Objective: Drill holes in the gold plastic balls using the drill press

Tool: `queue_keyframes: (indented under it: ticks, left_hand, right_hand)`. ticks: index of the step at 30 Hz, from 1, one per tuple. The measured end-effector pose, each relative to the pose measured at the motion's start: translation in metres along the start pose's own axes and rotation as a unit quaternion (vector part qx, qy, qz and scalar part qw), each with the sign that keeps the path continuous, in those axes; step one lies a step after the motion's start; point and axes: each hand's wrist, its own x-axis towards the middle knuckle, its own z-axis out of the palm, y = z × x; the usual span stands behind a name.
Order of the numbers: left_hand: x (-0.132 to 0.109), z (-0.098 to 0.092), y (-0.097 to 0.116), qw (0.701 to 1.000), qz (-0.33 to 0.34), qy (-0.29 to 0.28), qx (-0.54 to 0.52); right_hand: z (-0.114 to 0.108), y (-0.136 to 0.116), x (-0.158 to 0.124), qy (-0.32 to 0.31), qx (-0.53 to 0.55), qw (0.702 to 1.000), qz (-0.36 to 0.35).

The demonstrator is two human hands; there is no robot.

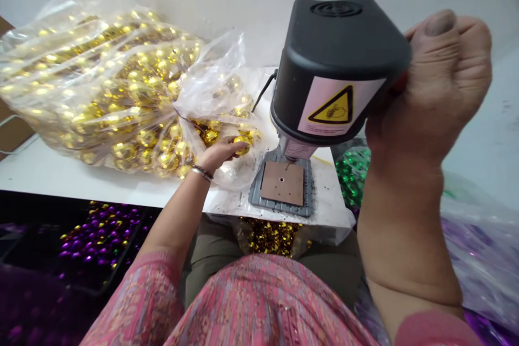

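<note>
At the open mouth of a clear plastic bag, my left hand has its thumb and fingers closed on a shiny gold ball. More gold balls fill the bag. My right hand is raised and curled at the right side of a black machine head; what it grips there is hidden, though a bit of red shows. The head carries a yellow warning triangle. Below it, a brown square pad with a small hole lies on a grey ribbed base.
The white table bears dark crumbs around the base. Gold scraps lie in plastic at my lap. Purple and gold balls are low on the left; a green shiny heap and purple bags are on the right. A black cable runs behind the machine.
</note>
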Motion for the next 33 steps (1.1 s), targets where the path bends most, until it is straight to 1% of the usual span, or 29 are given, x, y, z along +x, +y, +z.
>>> queue_keyframes:
  ticks: [1, 2, 3, 5, 6, 7, 9, 12, 14, 18, 20, 23, 26, 30, 33]
  left_hand:
    - [-0.011, 0.002, 0.0, 0.992, -0.022, -0.046, -0.111]
    - [-0.022, 0.005, 0.0, 0.975, -0.044, -0.083, -0.203]
    - [-0.033, 0.009, 0.0, 0.954, -0.062, -0.112, -0.272]
    - [-0.051, 0.02, 0.0, 0.921, -0.085, -0.143, -0.351]
    - [-0.057, 0.027, 0.0, 0.913, -0.094, -0.151, -0.368]
    - [-0.063, 0.034, 0.001, 0.91, -0.099, -0.156, -0.371]
    - [-0.07, 0.048, 0.002, 0.922, -0.089, -0.149, -0.347]
    - [-0.075, 0.067, 0.004, 0.958, -0.024, -0.102, -0.268]
    - [-0.075, 0.077, 0.005, 0.973, 0.012, -0.072, -0.219]
    - [-0.071, 0.092, 0.004, 0.988, 0.03, -0.021, -0.149]
    - [-0.069, 0.098, 0.003, 0.993, 0.034, -0.01, -0.116]
    - [-0.068, 0.104, 0.005, 0.997, 0.058, -0.004, -0.06]
    - [-0.071, 0.108, 0.009, 0.994, 0.109, 0.015, 0.021]
    - [-0.078, 0.113, 0.015, 0.976, 0.159, 0.007, 0.148]
    - [-0.081, 0.115, 0.017, 0.959, 0.191, 0.013, 0.207]
  right_hand:
    - [0.001, 0.0, 0.001, 0.014, -0.002, 1.0, -0.004]
    - [0.002, 0.001, 0.001, 0.025, -0.002, 1.0, -0.006]
    - [0.002, 0.002, 0.002, 0.031, -0.001, 0.999, -0.008]
    - [0.003, 0.002, 0.002, 0.031, 0.001, 0.999, -0.017]
    - [0.003, 0.003, 0.002, 0.023, -0.002, 1.0, -0.019]
    - [0.003, 0.003, 0.001, 0.016, -0.004, 1.0, -0.025]
    - [0.001, 0.003, 0.001, 0.002, -0.004, 1.0, -0.029]
    - [-0.001, 0.004, 0.003, -0.016, -0.002, 1.0, -0.02]
    - [-0.002, 0.005, 0.004, -0.032, -0.011, 0.999, -0.015]
    - [-0.004, 0.006, 0.006, -0.043, -0.035, 0.998, -0.022]
    - [-0.004, 0.006, 0.006, -0.05, -0.038, 0.998, -0.023]
    - [-0.003, 0.005, 0.005, -0.055, -0.023, 0.998, -0.029]
    - [-0.002, 0.004, 0.004, -0.059, -0.011, 0.997, -0.039]
    - [-0.002, 0.004, 0.002, -0.068, -0.009, 0.997, -0.044]
    - [-0.004, 0.004, 0.004, -0.074, -0.026, 0.996, -0.043]
